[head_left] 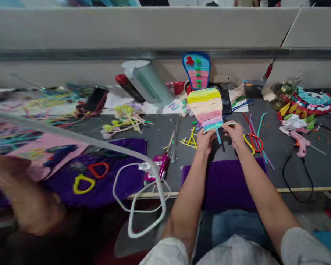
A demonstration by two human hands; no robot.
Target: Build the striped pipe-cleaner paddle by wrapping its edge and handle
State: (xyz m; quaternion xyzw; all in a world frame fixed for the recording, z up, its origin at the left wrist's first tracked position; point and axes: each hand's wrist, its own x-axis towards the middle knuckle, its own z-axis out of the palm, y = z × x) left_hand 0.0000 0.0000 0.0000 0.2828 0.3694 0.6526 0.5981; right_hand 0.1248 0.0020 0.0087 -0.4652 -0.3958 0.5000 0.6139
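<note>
Both hands work at the narrow lower end of a fan-shaped piece of striped pipe cleaners [205,105], banded yellow, cream, pink and blue. My left hand [206,140] pinches its lower left edge, by a short blue stem that hangs down. Between the closed fingers of my right hand [234,133] is a light green pipe cleaner [228,124] that runs along the same lower edge. Behind the piece stands a similar finished-looking shape [197,70] with a dark blue border, a red flower and green bits.
Red-and-yellow scissors [256,142] and loose pipe cleaners lie right of my hands. Farther right is a pink glue gun [300,142] with a black cord. A white cable [146,211] loops at left, near another person's blurred arm [30,198]. A purple cloth [231,180] lies in front.
</note>
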